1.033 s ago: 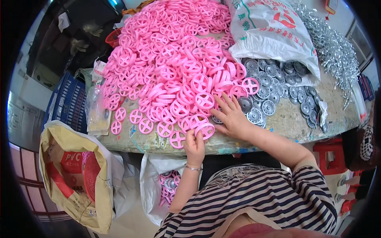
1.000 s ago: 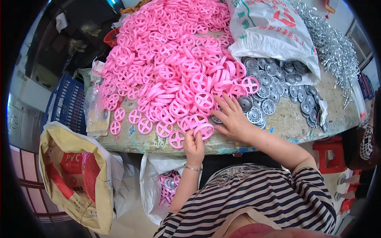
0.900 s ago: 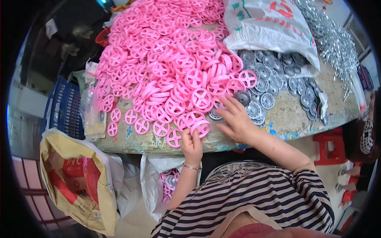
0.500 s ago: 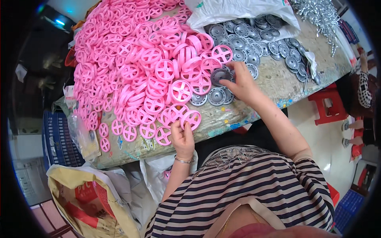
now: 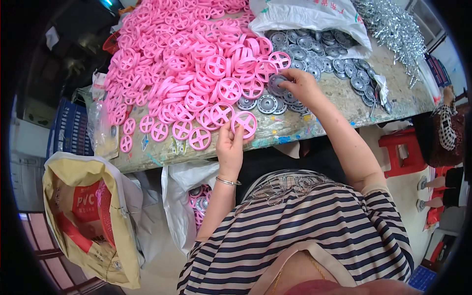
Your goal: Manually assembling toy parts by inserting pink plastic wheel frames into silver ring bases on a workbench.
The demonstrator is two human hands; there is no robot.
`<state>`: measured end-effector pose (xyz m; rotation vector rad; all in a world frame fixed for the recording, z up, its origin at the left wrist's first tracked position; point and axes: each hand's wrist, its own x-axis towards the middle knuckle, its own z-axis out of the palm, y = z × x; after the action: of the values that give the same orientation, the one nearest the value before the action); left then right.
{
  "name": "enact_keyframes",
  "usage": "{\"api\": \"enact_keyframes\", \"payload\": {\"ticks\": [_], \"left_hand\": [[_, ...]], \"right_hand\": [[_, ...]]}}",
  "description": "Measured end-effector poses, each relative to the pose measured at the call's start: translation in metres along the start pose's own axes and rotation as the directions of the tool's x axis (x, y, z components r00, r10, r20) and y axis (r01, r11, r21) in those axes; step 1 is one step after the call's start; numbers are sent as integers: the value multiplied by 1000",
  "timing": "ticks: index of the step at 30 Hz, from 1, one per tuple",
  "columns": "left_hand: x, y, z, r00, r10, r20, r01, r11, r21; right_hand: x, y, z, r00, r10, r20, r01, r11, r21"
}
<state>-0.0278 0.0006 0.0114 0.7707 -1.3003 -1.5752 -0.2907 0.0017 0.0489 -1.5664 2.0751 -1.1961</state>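
Note:
My left hand [image 5: 230,151] is closed on the edge of a pink four-spoked toy wheel [image 5: 245,125], held upright near the table's front edge. Farther right, my right hand [image 5: 304,89] pinches a grey round disc [image 5: 276,85] between thumb and fingers, tilted over other discs. A large heap of pink wheels [image 5: 172,66] spreads over the left and middle of the table. Grey discs [image 5: 268,104] lie beside the heap, below my right hand, and more grey discs [image 5: 299,53] are piled beyond it.
A white plastic bag [image 5: 307,18] lies over the far grey discs; silver tinsel [image 5: 393,37] hangs at the far right corner. Below the worktable [image 5: 339,124] stand an open yellowish sack [image 5: 130,265] and a white bag [image 5: 172,201] containing pink and grey parts. A red stool [image 5: 403,152] is at right.
My right fingers have closed on the grey disc, which is now tilted. My left hand still holds the pink wheel, now turned more face-on. The whole view has shifted slightly.

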Motion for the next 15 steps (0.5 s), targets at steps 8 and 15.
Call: {"api": "enact_keyframes", "payload": {"ticks": [8, 15], "left_hand": [[-7, -6, 1, 998, -57, 8, 58, 998, -35], [-4, -8, 20, 985, -172, 6, 172, 982, -77]], "right_hand": [[-7, 17, -5, 988, -118, -101, 104, 985, -136], [-16, 14, -24, 986, 156, -62, -148, 982, 116]]}}
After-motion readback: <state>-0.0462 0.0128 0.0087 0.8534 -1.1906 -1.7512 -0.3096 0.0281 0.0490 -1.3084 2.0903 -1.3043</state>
